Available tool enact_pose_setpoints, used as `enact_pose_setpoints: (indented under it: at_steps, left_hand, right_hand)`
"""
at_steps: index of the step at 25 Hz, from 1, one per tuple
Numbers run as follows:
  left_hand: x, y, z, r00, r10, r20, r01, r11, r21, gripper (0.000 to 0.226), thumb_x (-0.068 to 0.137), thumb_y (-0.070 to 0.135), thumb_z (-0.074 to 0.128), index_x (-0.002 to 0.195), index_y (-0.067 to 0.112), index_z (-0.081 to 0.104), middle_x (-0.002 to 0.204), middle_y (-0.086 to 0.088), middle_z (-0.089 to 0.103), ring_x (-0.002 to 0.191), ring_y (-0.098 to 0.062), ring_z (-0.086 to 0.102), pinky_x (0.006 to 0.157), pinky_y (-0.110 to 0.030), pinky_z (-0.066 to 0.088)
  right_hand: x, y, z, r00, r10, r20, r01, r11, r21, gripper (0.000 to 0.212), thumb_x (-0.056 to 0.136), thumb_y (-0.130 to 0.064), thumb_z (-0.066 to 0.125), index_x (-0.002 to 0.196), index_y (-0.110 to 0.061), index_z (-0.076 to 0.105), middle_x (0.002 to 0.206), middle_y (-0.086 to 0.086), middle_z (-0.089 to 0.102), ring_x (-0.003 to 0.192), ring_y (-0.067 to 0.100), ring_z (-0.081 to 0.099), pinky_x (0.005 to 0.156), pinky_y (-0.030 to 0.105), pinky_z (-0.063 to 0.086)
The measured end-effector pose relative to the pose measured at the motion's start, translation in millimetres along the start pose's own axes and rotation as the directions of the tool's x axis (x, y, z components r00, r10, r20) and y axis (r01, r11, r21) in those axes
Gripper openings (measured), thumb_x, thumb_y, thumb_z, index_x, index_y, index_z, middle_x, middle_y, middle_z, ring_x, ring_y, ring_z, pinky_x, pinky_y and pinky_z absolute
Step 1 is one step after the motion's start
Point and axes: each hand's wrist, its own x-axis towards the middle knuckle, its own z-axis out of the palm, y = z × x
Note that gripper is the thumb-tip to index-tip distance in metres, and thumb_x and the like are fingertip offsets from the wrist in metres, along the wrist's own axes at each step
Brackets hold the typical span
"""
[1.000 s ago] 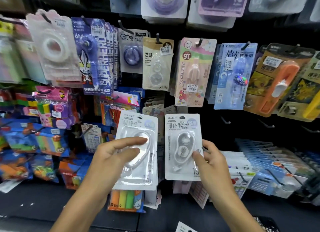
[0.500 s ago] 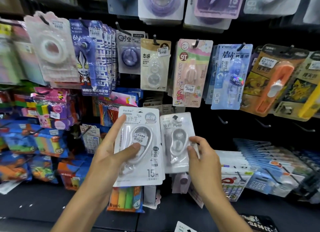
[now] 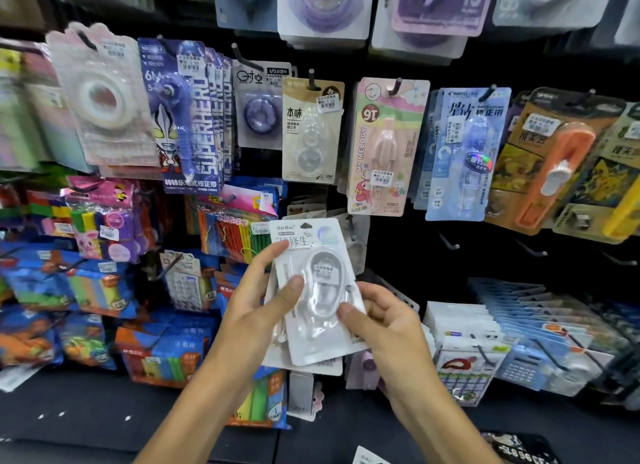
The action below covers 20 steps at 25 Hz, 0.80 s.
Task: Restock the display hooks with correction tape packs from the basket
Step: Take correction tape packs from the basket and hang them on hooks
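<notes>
While both hands clasp the stacked packs (image 3: 313,290) at centre frame, left hand (image 3: 258,311) thumb across the blister, right hand (image 3: 384,321) pinching the 4 o'clock corner | risk: slick plastic lets one pack slide out, or hang-holes misalign for the bare hook (image 3: 448,242) at 2 o'clock | change: packs, side by side before, now overlap.

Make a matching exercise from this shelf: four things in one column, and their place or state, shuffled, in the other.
Things
1. white correction tape packs
2. My Melody pack
3. orange correction tape pack
4. bare hook

Places or states
A. hanging on a hook near the right edge
B. empty, on the dark panel right of the hands
C. held stacked between left hand and right hand
D. pink, hanging above the hands

Pairs: 1-C, 2-D, 3-A, 4-B
</notes>
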Motion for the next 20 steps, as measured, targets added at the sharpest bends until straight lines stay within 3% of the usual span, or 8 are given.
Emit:
enact_pose_setpoints:
  at_steps: [2, 4, 6, 10, 12, 14, 17, 20]
  left_hand:
    - [-0.4, -1.8, 2.3, 0.999, 0.035, 0.012, -0.036, 0.997, 0.063, 0.062, 0.089, 0.026, 0.073, 0.131, 0.066, 0.051, 0.144, 0.018, 0.059, 0.137, -0.012, 0.054, 0.110, -0.049, 0.049]
    - [-2.4, 0.1, 6.5, 0.997, 0.076, -0.011, -0.075, 0.993, 0.096, 0.073, 0.089, 0.022, 0.073, 0.133, 0.072, 0.043, 0.134, 0.020, 0.066, 0.128, -0.006, 0.061, 0.105, -0.047, 0.053]
    - [-2.6, 1.5, 5.8, 0.995, 0.072, -0.064, -0.065, 0.992, 0.112, 0.077, 0.079, 0.032, 0.075, 0.133, 0.074, 0.039, 0.124, 0.018, 0.072, 0.117, -0.005, 0.068, 0.098, -0.041, 0.056]
    - [-0.1, 7.6, -11.4, 0.966, 0.047, -0.256, -0.019, 0.994, 0.109, 0.071, 0.093, 0.017, 0.072, 0.119, 0.078, 0.047, 0.134, 0.015, 0.067, 0.123, -0.013, 0.064, 0.105, -0.052, 0.052]
    - [0.0, 10.8, -14.8, 0.957, 0.059, -0.286, -0.023, 0.991, 0.129, 0.071, 0.097, 0.014, 0.068, 0.119, 0.078, 0.047, 0.143, 0.017, 0.060, 0.132, -0.012, 0.057, 0.111, -0.052, 0.047]
    - [-0.8, 12.4, -12.0, 0.958, 0.065, -0.281, -0.023, 0.989, 0.149, 0.072, 0.097, 0.014, 0.068, 0.121, 0.078, 0.046, 0.148, 0.015, 0.056, 0.138, -0.015, 0.052, 0.112, -0.054, 0.045]
    - [-2.1, 11.6, -9.2, 0.955, 0.088, -0.283, -0.046, 0.987, 0.152, 0.073, 0.097, 0.012, 0.068, 0.121, 0.078, 0.046, 0.145, 0.013, 0.059, 0.134, -0.014, 0.056, 0.106, -0.048, 0.051]
    - [0.0, 8.0, -11.0, 0.949, 0.103, -0.299, -0.064, 0.988, 0.138, 0.073, 0.097, 0.010, 0.067, 0.123, 0.075, 0.047, 0.135, 0.014, 0.067, 0.119, -0.008, 0.066, 0.092, -0.037, 0.057]
  right_hand:
    - [0.7, -2.4, -4.5, 0.999, 0.033, -0.038, -0.032, 0.999, 0.040, 0.013, 0.093, -0.008, 0.066, 0.106, -0.011, 0.066, 0.094, 0.014, 0.077, 0.073, 0.027, 0.073, 0.054, 0.032, 0.057]
    - [-1.9, -1.5, -8.1, 0.997, 0.052, -0.057, -0.051, 0.998, 0.021, 0.006, 0.097, -0.014, 0.063, 0.104, -0.014, 0.062, 0.086, 0.015, 0.075, 0.052, 0.025, 0.064, 0.039, 0.029, 0.047]
    - [-6.2, 3.5, -15.5, 0.990, 0.046, -0.132, -0.052, 0.998, -0.044, 0.004, 0.099, -0.023, 0.062, 0.102, -0.023, 0.060, 0.082, 0.011, 0.074, 0.047, 0.022, 0.059, 0.041, 0.029, 0.046]
    - [-12.2, 7.1, -30.0, 0.965, -0.063, -0.255, 0.007, 0.977, -0.215, 0.028, 0.099, -0.017, 0.061, 0.107, -0.043, 0.059, 0.102, 0.002, 0.077, 0.087, 0.019, 0.075, 0.074, 0.040, 0.058]
    - [-11.0, 4.7, -27.5, 0.969, -0.110, -0.221, 0.049, 0.964, -0.262, 0.043, 0.098, -0.015, 0.061, 0.123, -0.050, 0.056, 0.117, -0.004, 0.074, 0.106, 0.015, 0.071, 0.087, 0.042, 0.058]
    - [-10.0, 3.9, -21.6, 0.965, -0.157, -0.208, 0.079, 0.937, -0.341, 0.046, 0.097, -0.018, 0.063, 0.130, -0.050, 0.056, 0.128, -0.025, 0.064, 0.120, -0.004, 0.058, 0.100, 0.032, 0.050]
    - [-19.7, 6.4, -16.9, 0.948, -0.207, -0.242, 0.113, 0.929, -0.354, 0.041, 0.098, -0.016, 0.061, 0.118, -0.051, 0.064, 0.114, -0.044, 0.061, 0.101, -0.021, 0.057, 0.081, 0.008, 0.047]
    - [-24.2, 8.3, -16.2, 0.939, -0.230, -0.257, 0.122, 0.918, -0.378, 0.041, 0.099, -0.015, 0.059, 0.113, -0.053, 0.065, 0.113, -0.039, 0.063, 0.075, -0.012, 0.063, 0.067, 0.004, 0.048]
